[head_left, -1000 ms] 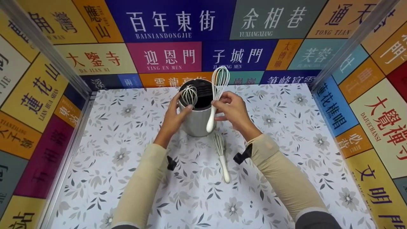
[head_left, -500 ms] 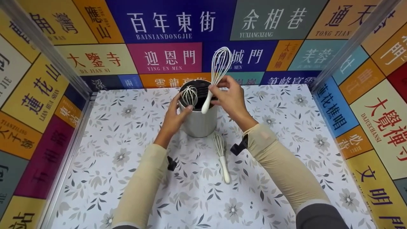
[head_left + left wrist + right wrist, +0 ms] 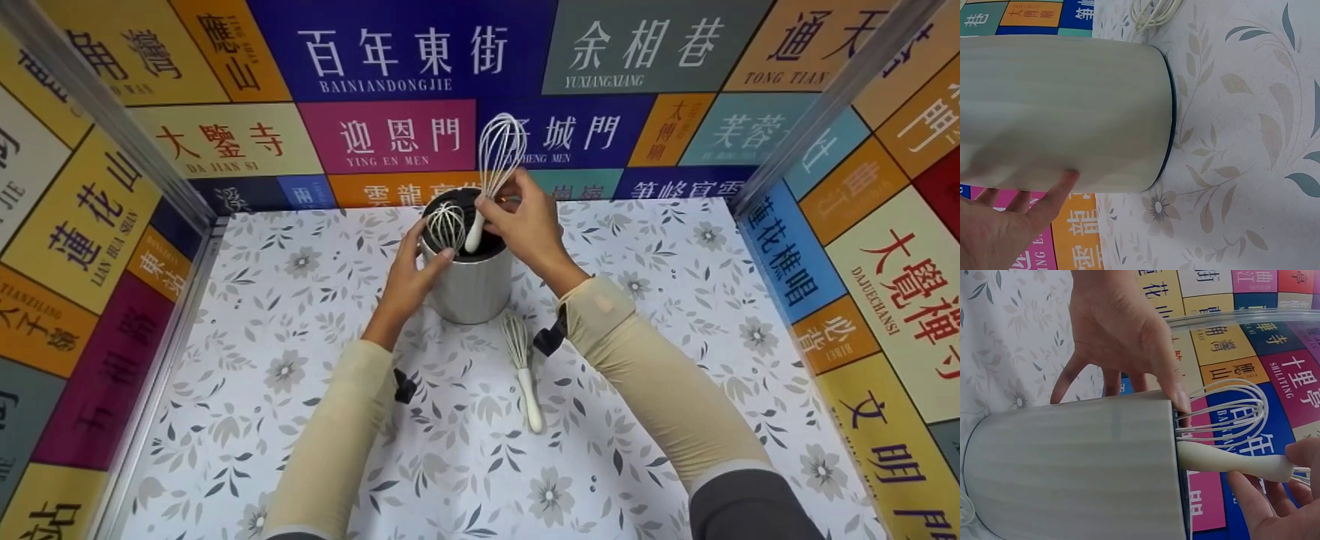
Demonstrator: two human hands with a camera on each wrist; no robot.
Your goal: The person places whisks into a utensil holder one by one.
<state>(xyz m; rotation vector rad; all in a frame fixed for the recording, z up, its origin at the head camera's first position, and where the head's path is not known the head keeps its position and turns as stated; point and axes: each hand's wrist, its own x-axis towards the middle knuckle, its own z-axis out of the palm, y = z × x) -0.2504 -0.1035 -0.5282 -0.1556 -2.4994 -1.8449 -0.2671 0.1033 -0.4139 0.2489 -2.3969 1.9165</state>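
A pale grey ribbed utensil holder (image 3: 469, 292) with a dark interior stands upright on the table. My left hand (image 3: 409, 281) grips its left side, thumb over the rim. One whisk (image 3: 447, 225) stands inside, wire head above the rim. My right hand (image 3: 529, 229) pinches a second white whisk (image 3: 474, 234) where handle meets wires, head up. In the right wrist view, that whisk's handle (image 3: 1230, 458) has its lower end at the holder's mouth, beside the first whisk's wires (image 3: 1230, 405). A third whisk (image 3: 529, 397) lies on the table in front of the holder.
A white floral cloth (image 3: 285, 435) covers the table. Panels with coloured sign lettering (image 3: 405, 60) rise behind and at both sides, with metal posts (image 3: 832, 105) at the corners.
My right hand has lifted its whisk from the holder's right side, then shifted left, bringing the handle end over and into the mouth. The left hand has stayed on the holder.
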